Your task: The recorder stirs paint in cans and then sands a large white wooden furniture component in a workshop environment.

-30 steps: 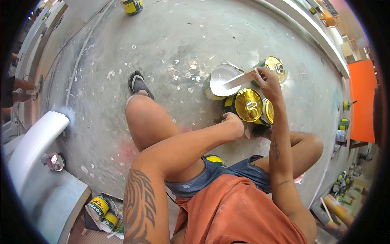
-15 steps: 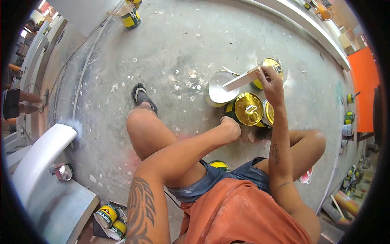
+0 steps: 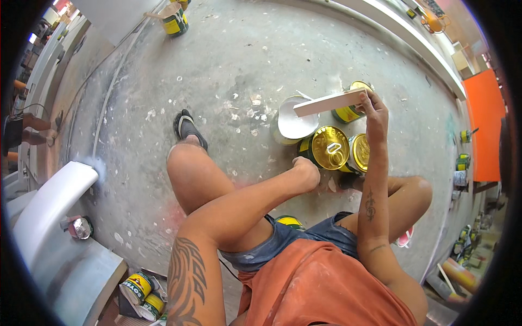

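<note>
My right hand (image 3: 375,111) pinches the end of a flat, pale wooden stick (image 3: 329,102). The stick's far end reaches over an open pail of white paint (image 3: 298,122); whether its tip touches the paint I cannot tell. My left hand (image 3: 308,171) is curled closed, low beside a can with a gold lid (image 3: 330,148), its fingers mostly hidden. Another gold-lidded can (image 3: 360,152) stands against the first on its right. Beyond the stick, partly behind it, is a third gold-topped can (image 3: 346,113).
On the grey, paint-spotted floor (image 3: 244,70), a can with a stick across it (image 3: 174,23) stands far left. A white curved panel (image 3: 54,206) is at left, near two cans (image 3: 136,287). An orange panel (image 3: 483,127) stands at right. Another person's legs (image 3: 41,130) show far left.
My right hand has moved slightly right and down with the stick, and more of the stick's length shows above the pail. My left hand stays by the can. The person at far left has shifted.
</note>
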A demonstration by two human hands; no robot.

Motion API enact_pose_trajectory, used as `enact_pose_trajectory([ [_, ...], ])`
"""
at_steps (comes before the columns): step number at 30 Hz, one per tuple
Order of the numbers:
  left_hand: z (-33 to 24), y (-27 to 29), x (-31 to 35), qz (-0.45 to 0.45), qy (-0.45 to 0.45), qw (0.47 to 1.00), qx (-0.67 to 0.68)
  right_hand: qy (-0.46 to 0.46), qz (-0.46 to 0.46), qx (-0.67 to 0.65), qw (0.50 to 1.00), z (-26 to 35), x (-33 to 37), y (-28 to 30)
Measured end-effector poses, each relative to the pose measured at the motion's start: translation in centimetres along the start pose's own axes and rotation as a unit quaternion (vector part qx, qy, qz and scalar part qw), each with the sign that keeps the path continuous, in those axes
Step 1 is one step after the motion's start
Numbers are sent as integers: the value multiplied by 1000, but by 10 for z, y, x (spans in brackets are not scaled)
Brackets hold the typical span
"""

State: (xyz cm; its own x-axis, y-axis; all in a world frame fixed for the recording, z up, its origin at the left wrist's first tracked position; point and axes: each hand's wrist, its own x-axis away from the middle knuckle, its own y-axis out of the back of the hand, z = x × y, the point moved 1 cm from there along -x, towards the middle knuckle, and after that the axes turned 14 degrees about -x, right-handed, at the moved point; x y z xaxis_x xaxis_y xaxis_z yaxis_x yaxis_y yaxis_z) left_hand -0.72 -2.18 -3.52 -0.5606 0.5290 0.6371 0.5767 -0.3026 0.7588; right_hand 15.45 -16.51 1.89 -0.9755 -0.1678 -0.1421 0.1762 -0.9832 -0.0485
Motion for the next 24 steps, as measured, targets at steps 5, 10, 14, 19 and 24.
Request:
enact_pose_trajectory([
  [5, 0, -3, -4, 0, 4, 1000, 5, -7, -13, -31, 999, -1, -2, 6],
  [10, 0, -6, -4, 3, 3, 1000, 11, -6, -15, -57, 998, -1, -2, 3],
  [14, -1, -3, -4, -1, -2, 1000, 10, -4, -12, -62, 998, -3, -2, 6],
  [19, -1, -1, -4, 0, 9, 1000, 2, -6, -18, -63, 998, -2, -2, 5],
  [24, 0, -7, -7, -1, 10, 1000, 7, -12, -13, -61, 998, -4, -2, 3],
])
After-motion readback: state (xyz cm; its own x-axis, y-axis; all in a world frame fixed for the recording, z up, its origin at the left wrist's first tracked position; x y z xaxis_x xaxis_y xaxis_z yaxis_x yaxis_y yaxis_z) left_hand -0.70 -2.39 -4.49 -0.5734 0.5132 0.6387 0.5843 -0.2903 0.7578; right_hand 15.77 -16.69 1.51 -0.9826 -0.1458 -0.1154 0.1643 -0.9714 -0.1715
